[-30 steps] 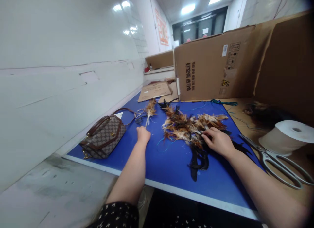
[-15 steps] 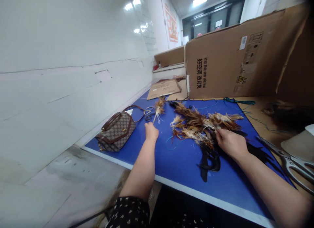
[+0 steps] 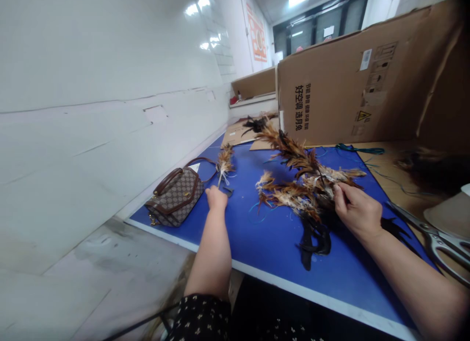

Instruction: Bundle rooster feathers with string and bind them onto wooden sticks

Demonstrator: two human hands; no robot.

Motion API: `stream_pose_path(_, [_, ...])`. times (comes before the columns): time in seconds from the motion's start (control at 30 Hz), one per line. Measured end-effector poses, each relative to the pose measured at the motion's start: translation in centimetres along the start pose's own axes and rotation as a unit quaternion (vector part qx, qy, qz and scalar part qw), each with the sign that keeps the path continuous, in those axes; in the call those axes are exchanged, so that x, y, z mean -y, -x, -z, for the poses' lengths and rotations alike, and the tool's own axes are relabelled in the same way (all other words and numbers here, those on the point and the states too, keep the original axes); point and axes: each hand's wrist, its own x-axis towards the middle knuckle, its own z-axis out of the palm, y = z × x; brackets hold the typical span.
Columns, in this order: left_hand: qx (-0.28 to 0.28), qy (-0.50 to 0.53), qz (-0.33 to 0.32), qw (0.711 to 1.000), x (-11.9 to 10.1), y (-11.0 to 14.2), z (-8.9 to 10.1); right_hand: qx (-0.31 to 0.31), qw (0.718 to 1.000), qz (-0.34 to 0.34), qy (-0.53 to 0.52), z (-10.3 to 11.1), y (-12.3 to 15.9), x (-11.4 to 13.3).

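My left hand (image 3: 217,199) is closed around the stem end of a small brown feather bunch (image 3: 225,161), by the strap of a patterned handbag (image 3: 178,196). In my right hand (image 3: 358,209) a long feather bundle (image 3: 295,152) is pinched at its near end. It slants up to the left, raised off the table, brown along its length with black at the far tip. Under and beside it lies a pile of brown and cream feathers (image 3: 286,196). Black feathers (image 3: 306,240) stick out from the pile's near side.
A blue table (image 3: 253,248) runs along a white wall on the left. Large cardboard boxes (image 3: 338,96) stand at the back. Scissors (image 3: 428,229) and a pale roll (image 3: 450,214) lie at the right. Teal cord (image 3: 362,149) rests near the box.
My right hand has lifted the long feather bundle from the pile, its black tip rising towards the back. My left hand has shifted slightly left with the small feather bunch.
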Motion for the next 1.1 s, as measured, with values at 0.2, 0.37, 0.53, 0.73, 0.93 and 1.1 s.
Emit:
stream_pose_path(0.2, [-0.023,-0.049,-0.036,0.998,-2.0,2.5,1.7,-0.025,0.999,-0.023,-0.017,0.2,-0.1,-0.1])
stream_pose_path(0.37, [0.045,-0.05,-0.196,0.978,-4.7,7.0,3.3,-0.024,0.999,-0.026,-0.018,0.3,-0.3,-0.2])
stream_pose_path(0.53, [0.092,-0.022,-0.329,0.94,-7.9,10.8,4.9,-0.028,0.998,-0.045,-0.036,0.6,-0.5,-0.3])
stream_pose_path(0.73, [0.322,0.369,-0.301,0.818,-14.2,15.3,4.7,-0.046,0.996,-0.048,-0.06,0.8,-0.4,-0.1])
stream_pose_path(0.93, [0.435,0.55,-0.173,0.692,-20.1,21.3,0.7,-0.061,0.996,-0.025,-0.055,1.7,-0.6,0.0])
stream_pose_path(1.1, [0.404,0.637,-0.125,0.645,-22.1,23.9,-1.9,-0.075,0.993,-0.017,-0.095,1.4,-0.2,0.3])
